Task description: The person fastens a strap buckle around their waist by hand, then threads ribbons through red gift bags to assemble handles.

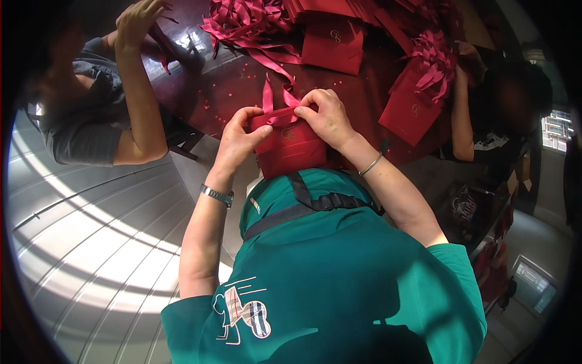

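A small red paper gift bag with a gold emblem rests at my waist, against the table's near edge. My left hand grips its upper left edge, thumb on the front and fingers behind. At the upper right, my right hand is closed in a pinch on the pink ribbon where it meets the bag's rim. A ribbon end stands up between my hands, and another length trails back toward the pile. The exact spot under my right fingertips is partly hidden.
A heap of pink ribbons lies at the back, beside stacked red bags. Red scraps dot the dark table. One person's arm is at left; at right another person's hand is near a ribboned bag.
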Demonstrator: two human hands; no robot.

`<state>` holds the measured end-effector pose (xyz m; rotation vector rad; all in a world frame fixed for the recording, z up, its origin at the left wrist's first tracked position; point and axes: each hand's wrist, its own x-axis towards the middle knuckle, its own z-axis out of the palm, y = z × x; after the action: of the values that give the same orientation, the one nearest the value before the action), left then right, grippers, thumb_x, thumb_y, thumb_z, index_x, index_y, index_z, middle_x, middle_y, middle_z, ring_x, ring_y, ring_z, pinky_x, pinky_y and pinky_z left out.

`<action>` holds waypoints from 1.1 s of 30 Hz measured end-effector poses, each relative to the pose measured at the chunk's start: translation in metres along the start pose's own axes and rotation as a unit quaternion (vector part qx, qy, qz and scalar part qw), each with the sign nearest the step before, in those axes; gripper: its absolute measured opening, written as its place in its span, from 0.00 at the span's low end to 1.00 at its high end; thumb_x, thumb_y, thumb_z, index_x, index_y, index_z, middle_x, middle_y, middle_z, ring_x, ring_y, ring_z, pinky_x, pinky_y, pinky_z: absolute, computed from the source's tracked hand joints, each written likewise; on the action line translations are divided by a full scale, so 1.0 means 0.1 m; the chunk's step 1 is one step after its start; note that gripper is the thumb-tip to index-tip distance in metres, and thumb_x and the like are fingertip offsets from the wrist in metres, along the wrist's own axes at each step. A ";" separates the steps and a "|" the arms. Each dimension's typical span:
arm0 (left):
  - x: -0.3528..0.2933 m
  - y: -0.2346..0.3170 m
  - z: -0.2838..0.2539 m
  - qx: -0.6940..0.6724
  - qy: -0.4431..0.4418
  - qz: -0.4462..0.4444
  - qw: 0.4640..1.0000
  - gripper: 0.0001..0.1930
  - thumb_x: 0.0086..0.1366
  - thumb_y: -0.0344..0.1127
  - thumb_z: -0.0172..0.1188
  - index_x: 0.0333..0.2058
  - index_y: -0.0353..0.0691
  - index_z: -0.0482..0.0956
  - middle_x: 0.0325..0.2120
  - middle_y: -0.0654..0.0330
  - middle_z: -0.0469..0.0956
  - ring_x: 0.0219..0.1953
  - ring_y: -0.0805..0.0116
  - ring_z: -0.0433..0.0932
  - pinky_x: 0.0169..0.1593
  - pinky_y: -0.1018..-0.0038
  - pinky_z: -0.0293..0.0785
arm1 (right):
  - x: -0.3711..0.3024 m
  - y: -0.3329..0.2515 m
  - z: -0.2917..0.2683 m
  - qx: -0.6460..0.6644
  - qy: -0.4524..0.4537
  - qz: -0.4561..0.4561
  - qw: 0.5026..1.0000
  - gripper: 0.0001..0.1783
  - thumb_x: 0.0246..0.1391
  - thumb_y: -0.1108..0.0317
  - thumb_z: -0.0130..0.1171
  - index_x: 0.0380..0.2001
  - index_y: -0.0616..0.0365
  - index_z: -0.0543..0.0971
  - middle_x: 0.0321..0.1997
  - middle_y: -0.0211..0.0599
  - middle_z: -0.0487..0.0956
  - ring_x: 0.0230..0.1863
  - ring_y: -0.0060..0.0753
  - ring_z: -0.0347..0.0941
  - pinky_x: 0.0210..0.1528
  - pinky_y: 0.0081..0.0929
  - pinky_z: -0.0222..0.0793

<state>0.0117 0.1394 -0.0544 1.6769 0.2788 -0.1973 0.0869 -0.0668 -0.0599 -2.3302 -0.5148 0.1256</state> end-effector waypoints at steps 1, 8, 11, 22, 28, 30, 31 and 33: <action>0.03 -0.04 0.02 -0.015 0.019 -0.016 1.000 0.16 0.55 0.29 0.67 0.42 0.36 0.76 0.35 0.64 0.77 0.37 0.77 0.75 0.42 0.79 0.73 | -0.02 0.01 0.01 -0.019 0.020 -0.042 0.999 0.09 0.46 0.64 0.66 0.27 0.56 0.78 0.32 0.33 0.78 0.39 0.37 0.71 0.45 0.32 0.67; -0.03 -0.13 0.05 -0.080 0.012 0.019 0.997 0.19 0.56 0.30 0.67 0.46 0.36 0.73 0.37 0.65 0.76 0.41 0.76 0.74 0.46 0.80 0.72 | -0.07 -0.02 -0.14 0.232 0.088 0.004 0.969 0.08 0.49 0.65 0.64 0.31 0.56 0.80 0.32 0.31 0.77 0.39 0.36 0.69 0.47 0.32 0.65; -0.11 0.07 0.14 -0.084 0.008 0.061 0.995 0.21 0.55 0.30 0.68 0.46 0.36 0.72 0.39 0.63 0.76 0.44 0.75 0.73 0.50 0.77 0.70 | 0.01 -0.10 -0.25 0.092 0.073 -0.126 0.985 0.08 0.52 0.64 0.63 0.29 0.58 0.81 0.30 0.31 0.76 0.41 0.33 0.69 0.46 0.27 0.64; -0.08 -0.02 0.26 -0.073 -0.026 0.113 0.991 0.15 0.56 0.27 0.67 0.42 0.35 0.76 0.38 0.64 0.77 0.43 0.75 0.74 0.49 0.78 0.71 | 0.43 -0.16 -0.09 0.238 -0.194 0.119 0.944 0.11 0.40 0.62 0.67 0.19 0.59 0.83 0.17 0.34 0.78 0.20 0.20 0.71 0.26 0.24 0.67; 0.00 -0.05 0.24 -0.084 -0.032 0.108 0.990 0.12 0.55 0.24 0.65 0.39 0.36 0.77 0.34 0.67 0.77 0.36 0.79 0.75 0.43 0.81 0.72 | 0.41 -0.13 0.02 0.163 -0.105 0.127 0.973 0.14 0.44 0.60 0.63 0.19 0.62 0.83 0.16 0.38 0.77 0.21 0.26 0.73 0.30 0.30 0.69; -0.02 -0.08 0.24 -0.106 -0.019 0.097 0.989 0.12 0.56 0.24 0.64 0.40 0.37 0.76 0.34 0.67 0.77 0.36 0.79 0.75 0.43 0.81 0.72 | 0.43 -0.09 -0.06 0.170 -0.050 0.058 0.982 0.17 0.50 0.57 0.60 0.23 0.63 0.82 0.18 0.40 0.78 0.24 0.27 0.74 0.31 0.30 0.70; -0.03 -0.09 0.23 -0.126 -0.008 0.087 0.988 0.12 0.57 0.24 0.64 0.40 0.37 0.76 0.34 0.67 0.76 0.36 0.79 0.74 0.43 0.82 0.72 | 0.45 0.03 -0.09 0.221 -0.040 0.076 0.971 0.18 0.60 0.58 0.55 0.36 0.64 0.80 0.31 0.29 0.79 0.34 0.19 0.72 0.38 0.21 0.69; -0.09 -0.18 0.15 -0.190 0.019 0.071 0.979 0.13 0.57 0.24 0.64 0.41 0.37 0.75 0.34 0.67 0.76 0.36 0.79 0.74 0.44 0.82 0.71 | 0.26 -0.02 -0.36 0.278 -0.042 0.127 0.951 0.23 0.62 0.54 0.53 0.49 0.65 0.74 0.45 0.34 0.77 0.43 0.21 0.71 0.45 0.21 0.68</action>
<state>-0.0016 0.1254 -0.0708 1.3161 0.2092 -0.0032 0.1179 -0.0781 -0.0308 -1.8279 -0.1806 0.4352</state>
